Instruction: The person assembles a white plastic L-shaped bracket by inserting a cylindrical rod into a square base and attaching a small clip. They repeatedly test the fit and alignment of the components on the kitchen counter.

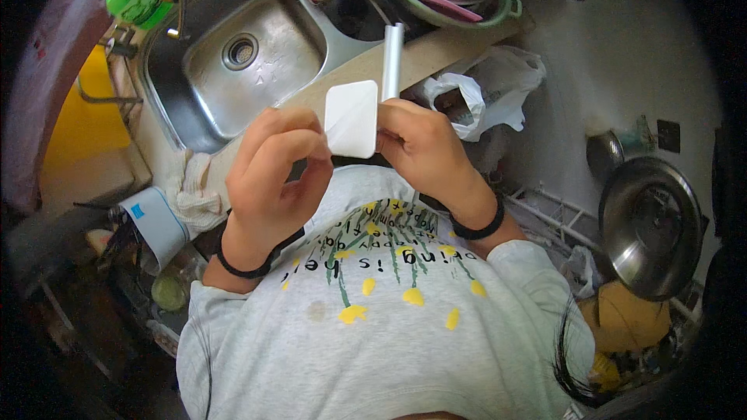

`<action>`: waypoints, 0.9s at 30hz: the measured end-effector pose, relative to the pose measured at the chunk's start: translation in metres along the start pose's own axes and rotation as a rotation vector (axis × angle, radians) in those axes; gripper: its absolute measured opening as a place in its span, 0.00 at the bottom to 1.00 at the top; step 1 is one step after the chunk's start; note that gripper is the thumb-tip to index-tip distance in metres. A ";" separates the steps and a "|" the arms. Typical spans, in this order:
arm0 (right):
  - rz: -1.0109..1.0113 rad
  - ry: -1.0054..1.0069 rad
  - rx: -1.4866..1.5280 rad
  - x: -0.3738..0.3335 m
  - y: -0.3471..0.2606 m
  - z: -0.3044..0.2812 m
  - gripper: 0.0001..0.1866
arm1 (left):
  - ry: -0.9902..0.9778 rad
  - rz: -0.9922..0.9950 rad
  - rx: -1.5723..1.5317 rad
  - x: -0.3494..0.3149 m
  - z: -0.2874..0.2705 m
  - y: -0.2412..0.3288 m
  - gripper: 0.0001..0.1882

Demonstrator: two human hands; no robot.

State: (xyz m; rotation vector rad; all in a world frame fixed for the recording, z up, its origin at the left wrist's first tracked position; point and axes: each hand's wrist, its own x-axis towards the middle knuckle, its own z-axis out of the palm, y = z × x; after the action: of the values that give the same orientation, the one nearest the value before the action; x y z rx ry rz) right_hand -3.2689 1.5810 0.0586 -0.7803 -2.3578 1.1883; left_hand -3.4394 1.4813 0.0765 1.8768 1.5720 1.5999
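We list one white plate (352, 120), flat, smooth and round-cornered, a diagonal line across its face, held between both hands before a grey printed shirt (405, 342). Left hand (276, 157): fingers curled, grip narrow, pinching the plate's left edge. Right hand (426, 140): knuckles raised, grip closed at its right edge; a slender silvery tube (393, 62) rises just above. Beyond, we record a beige surface (350, 71), a brushed-steel sink (210, 85), a crumpled plastic bag (510, 89) and a shiny steel basin (650, 225).
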 end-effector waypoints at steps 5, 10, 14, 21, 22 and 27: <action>0.149 0.222 -0.025 -0.024 0.014 -0.005 0.10 | -0.053 0.108 -0.118 0.013 -0.014 0.003 0.15; 0.238 0.444 -0.097 -0.065 0.030 -0.017 0.10 | -0.068 0.026 -0.207 0.028 -0.002 -0.010 0.13; 0.316 0.651 -0.031 -0.109 0.042 -0.026 0.10 | -0.141 -0.271 -0.492 0.041 0.041 -0.020 0.11; 0.453 0.683 -0.228 -0.190 0.049 -0.066 0.13 | -0.300 -0.234 -0.304 0.069 0.170 -0.029 0.07; 0.450 0.673 -0.242 -0.197 0.051 -0.072 0.14 | -0.311 -0.167 -0.253 0.075 0.191 -0.031 0.08; 0.344 0.670 -0.379 -0.219 0.069 -0.101 0.14 | -0.447 0.097 0.049 0.093 0.288 -0.050 0.07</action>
State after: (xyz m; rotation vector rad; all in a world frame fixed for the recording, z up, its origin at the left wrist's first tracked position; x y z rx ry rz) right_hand -3.0222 1.5372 0.0396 -1.4852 -1.9254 0.4550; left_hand -3.2499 1.7036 -0.0161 2.1731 1.3511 1.0742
